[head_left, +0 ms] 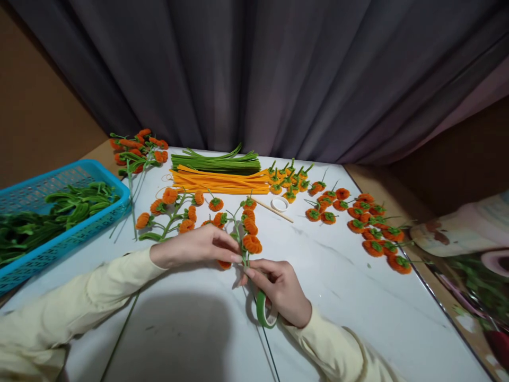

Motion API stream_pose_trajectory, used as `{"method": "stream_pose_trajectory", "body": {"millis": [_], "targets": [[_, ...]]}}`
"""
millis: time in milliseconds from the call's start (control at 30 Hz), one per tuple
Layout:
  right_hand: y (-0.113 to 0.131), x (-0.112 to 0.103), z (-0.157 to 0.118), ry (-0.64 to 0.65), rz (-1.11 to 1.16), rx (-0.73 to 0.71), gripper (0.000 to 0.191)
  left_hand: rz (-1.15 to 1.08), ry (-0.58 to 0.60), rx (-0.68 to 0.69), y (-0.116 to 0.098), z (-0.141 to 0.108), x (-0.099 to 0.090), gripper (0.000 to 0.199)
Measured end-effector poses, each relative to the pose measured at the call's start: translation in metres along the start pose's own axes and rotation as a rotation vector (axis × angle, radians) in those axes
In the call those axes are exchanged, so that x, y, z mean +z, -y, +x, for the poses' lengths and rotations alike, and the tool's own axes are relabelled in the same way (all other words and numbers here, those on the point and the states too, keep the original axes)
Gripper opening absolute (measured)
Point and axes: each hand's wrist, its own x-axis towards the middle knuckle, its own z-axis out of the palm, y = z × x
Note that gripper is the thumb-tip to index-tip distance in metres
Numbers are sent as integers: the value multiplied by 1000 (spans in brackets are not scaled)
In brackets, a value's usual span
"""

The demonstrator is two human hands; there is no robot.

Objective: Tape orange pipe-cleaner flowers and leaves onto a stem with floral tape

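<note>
My left hand (pixel 209 245) and right hand (pixel 281 289) pinch an orange flower sprig (pixel 252 244) by its stem (pixel 245 260), fingers nearly closed, over the white table (pixel 358 307); a green tape roll (pixel 261 309) shows beneath my right hand, my left partly covers a bloom (pixel 225 264), a blue basket (pixel 101 219) sits left, green strips (pixel 214 163) far

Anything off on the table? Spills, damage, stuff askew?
No visible spills or damage. Slightly untidy: some green strips curl away from their bundle, and the nearest orange piece at far right has its stem poking past the table edge.
</note>
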Motion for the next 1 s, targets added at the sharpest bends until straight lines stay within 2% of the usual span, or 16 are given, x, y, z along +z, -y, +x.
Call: {"method": "stream_pose_trajectory", "body": {"millis": [133,300,500,633,867,1000], "targets": [[2,-1,0,-38,-69,-32,34,-96,-103,38,5,8,13,29],[7,0,-1,-85,-184,-65,33,-141,-150,39,7,8,18,27],[12,0,-2,-49,-121,-17,33,-251,-50,-38,6,9,16,26],[16,-3,-2,-39,-92,-7,32,-293,-39,1,10,15,18,26],[14,-6,0,26,97,88,32,-546,97,37,19,23,20,18],[15,-5,0,62,161,105,30,-556,126,53,18,24,20,15]]}}
